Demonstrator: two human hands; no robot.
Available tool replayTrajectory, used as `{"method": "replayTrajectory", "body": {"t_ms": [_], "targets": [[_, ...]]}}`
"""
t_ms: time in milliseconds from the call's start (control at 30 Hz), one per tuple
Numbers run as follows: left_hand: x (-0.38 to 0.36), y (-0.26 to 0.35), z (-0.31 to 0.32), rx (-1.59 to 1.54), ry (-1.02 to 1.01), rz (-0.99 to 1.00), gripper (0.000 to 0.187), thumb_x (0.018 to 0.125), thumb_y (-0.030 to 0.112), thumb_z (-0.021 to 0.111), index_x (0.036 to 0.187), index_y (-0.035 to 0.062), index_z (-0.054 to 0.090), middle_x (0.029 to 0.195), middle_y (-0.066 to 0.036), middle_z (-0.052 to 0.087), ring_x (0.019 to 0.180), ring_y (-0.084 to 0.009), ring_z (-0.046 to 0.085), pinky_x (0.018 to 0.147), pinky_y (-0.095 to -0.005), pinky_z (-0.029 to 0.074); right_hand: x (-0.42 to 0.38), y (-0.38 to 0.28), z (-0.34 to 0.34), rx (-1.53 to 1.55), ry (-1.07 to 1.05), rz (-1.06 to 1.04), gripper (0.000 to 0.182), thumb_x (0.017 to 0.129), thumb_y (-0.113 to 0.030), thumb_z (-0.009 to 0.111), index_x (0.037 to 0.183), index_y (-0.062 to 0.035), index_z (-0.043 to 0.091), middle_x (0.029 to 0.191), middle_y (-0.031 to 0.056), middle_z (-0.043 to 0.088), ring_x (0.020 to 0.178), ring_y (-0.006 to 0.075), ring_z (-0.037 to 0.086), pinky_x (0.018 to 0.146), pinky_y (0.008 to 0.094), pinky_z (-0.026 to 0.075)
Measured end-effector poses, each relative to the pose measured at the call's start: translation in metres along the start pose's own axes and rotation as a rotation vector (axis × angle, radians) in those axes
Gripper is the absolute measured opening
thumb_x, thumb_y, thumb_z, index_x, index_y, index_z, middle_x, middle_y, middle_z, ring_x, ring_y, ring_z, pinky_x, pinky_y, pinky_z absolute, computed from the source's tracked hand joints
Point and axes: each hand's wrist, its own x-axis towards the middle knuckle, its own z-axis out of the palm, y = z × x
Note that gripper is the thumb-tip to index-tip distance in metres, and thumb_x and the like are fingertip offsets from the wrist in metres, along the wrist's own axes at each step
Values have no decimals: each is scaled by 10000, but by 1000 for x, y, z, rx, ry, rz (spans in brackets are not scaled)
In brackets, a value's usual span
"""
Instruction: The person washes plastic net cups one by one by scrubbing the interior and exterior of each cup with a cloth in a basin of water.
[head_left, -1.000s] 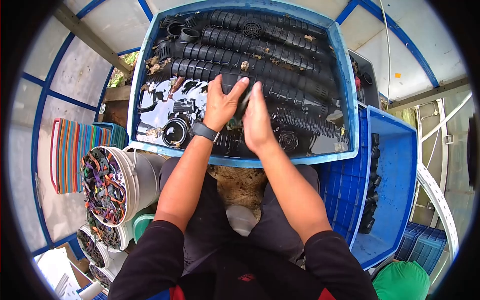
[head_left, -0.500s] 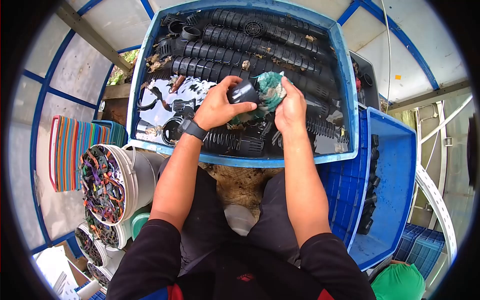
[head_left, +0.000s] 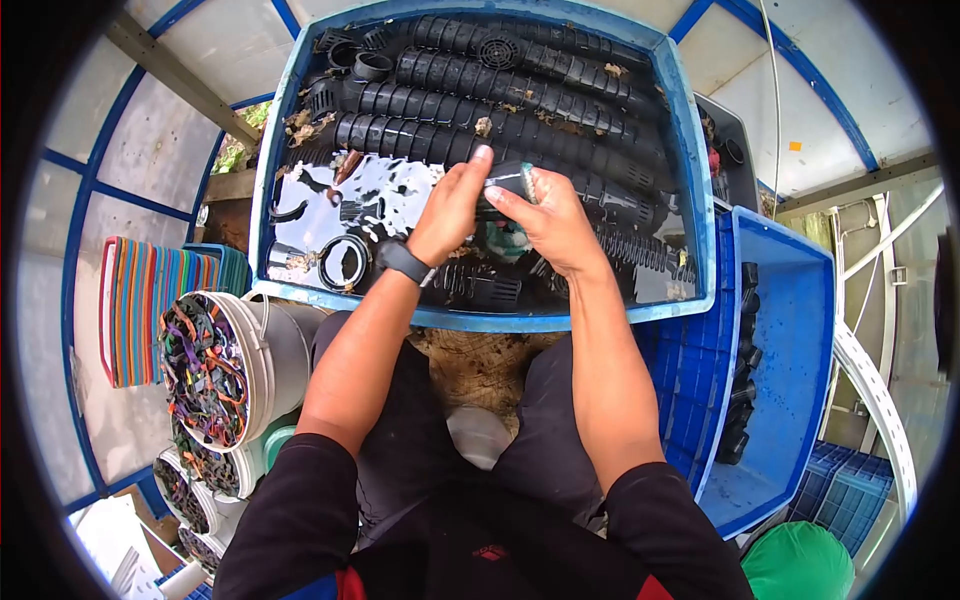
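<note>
Over a blue tub of water, my left hand is closed on a small black plastic pot. My right hand wraps the pot's other end, with a teal scrubbing cloth pressed between its fingers and the pot. Fingers and thumbs hide most of both. Long nested rows of black slotted pots lie in the water beyond my hands. Closer to me, a round pot rim shows at the surface, left of my wristwatch.
A blue crate on the right holds a line of black pots. On the left, a white bucket is full of tangled coloured strips, near a stack of striped trays. Brown debris sits on the pots.
My right hand has turned inward and moved left onto the pot, bringing the cloth against it. The pot has turned, and less of the cloth shows.
</note>
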Motion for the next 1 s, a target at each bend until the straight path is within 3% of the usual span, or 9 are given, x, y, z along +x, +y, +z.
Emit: {"method": "replayTrajectory", "body": {"t_ms": [133, 267, 333, 400, 533, 600, 800, 933, 1000], "targets": [[-5, 15, -3, 445, 224, 837, 495, 973, 497, 556, 1015, 5, 585, 758, -155, 611, 700, -304, 627, 597, -415, 513, 6, -4, -2, 154, 16, 59, 186, 949, -152, 683, 1061, -4, 675, 990, 3, 675, 870, 55, 571, 773, 274, 484], [7, 12, -22, 546, 93, 579, 300, 967, 298, 576, 1072, 17, 598, 896, -222, 655, 798, -408, 650, 649, -434, 506, 10, 1, 7, 214, 36, 7, 246, 953, -204, 693, 1084, 2, 666, 1017, 6, 678, 908, 60, 578, 821, 273, 479], [37, -11, -19, 791, 515, 1313, 326, 1004, 304, 498, 1034, 1, 616, 682, -203, 651, 607, -416, 618, 583, -444, 485, 2, -9, 10, -40, -62, -51, 189, 947, -159, 694, 1055, -6, 668, 976, -7, 681, 857, 58, 578, 777, 267, 487], [19, 10, -27, 75, -191, -260, 449, 1032, 384, 449, 1007, -29, 621, 839, -232, 688, 765, -417, 652, 683, -448, 500, 2, 4, 7, -54, -96, -51, 140, 942, -109, 687, 1036, -6, 673, 931, -23, 679, 813, 53, 573, 735, 249, 485], [-2, 22, -18, 511, 87, 813, 420, 1005, 361, 519, 962, -51, 588, 925, -236, 657, 880, -416, 648, 753, -429, 501, 16, 13, 8, 224, 33, 33, 194, 986, -227, 638, 1008, -38, 674, 897, -40, 649, 779, 47, 546, 690, 249, 461], [7, 18, -22, 532, 86, 855, 319, 979, 276, 552, 943, -38, 591, 916, -226, 650, 866, -423, 637, 740, -417, 492, 20, 15, 11, 214, 98, 30, 219, 980, -249, 654, 984, -31, 674, 878, -41, 646, 787, 47, 547, 696, 258, 464], [22, 10, -45, -71, -191, -291, 487, 1035, 427, 445, 952, -22, 613, 876, -134, 661, 754, -237, 625, 692, -382, 499, 4, 19, 22, -153, -85, -29, 186, 955, -184, 672, 972, 1, 675, 847, 0, 681, 724, 54, 573, 665, 267, 498], [0, 20, -22, 607, 87, 749, 446, 1022, 434, 484, 1137, 9, 562, 929, -269, 653, 870, -400, 663, 739, -453, 505, 24, 17, 14, 241, 191, 26, 164, 989, -164, 618, 1056, -28, 680, 944, -8, 671, 825, 52, 571, 747, 268, 488], [4, 18, -22, 698, 26, 499, 453, 1022, 419, 483, 1149, -6, 577, 967, -289, 650, 928, -440, 643, 759, -468, 498, 20, 15, 12, 365, 202, 90, 189, 988, -184, 625, 1075, -20, 664, 1001, 3, 671, 876, 59, 572, 774, 289, 490]]}}
